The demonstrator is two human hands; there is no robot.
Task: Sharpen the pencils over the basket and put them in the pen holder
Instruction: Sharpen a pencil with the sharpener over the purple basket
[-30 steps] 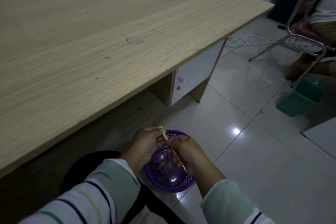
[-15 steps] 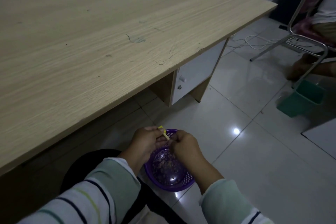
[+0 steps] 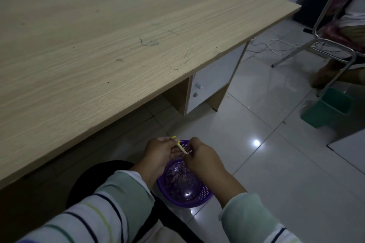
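Note:
My left hand (image 3: 158, 154) pinches a small yellow sharpener (image 3: 173, 137) just above the far rim of a purple basket (image 3: 205, 193) on the floor. A short pale stretch of pencil (image 3: 182, 148) runs from the sharpener down into my right hand (image 3: 203, 158), which grips it. The rest of the pencil is hidden inside that hand. Both hands hover over the basket, which holds a layer of dark shavings. No pen holder is in view.
A wide wooden desk (image 3: 118, 55) fills the upper left, with a white cabinet door (image 3: 215, 81) under its right end. On the tiled floor stand a green bin (image 3: 327, 106) and a metal chair (image 3: 335, 45) with a person seated, plus a white cable (image 3: 276, 47).
The pencil's lower end stuck out below my right hand a second ago; now it is hidden. Both hands stay together over the basket, barely shifting.

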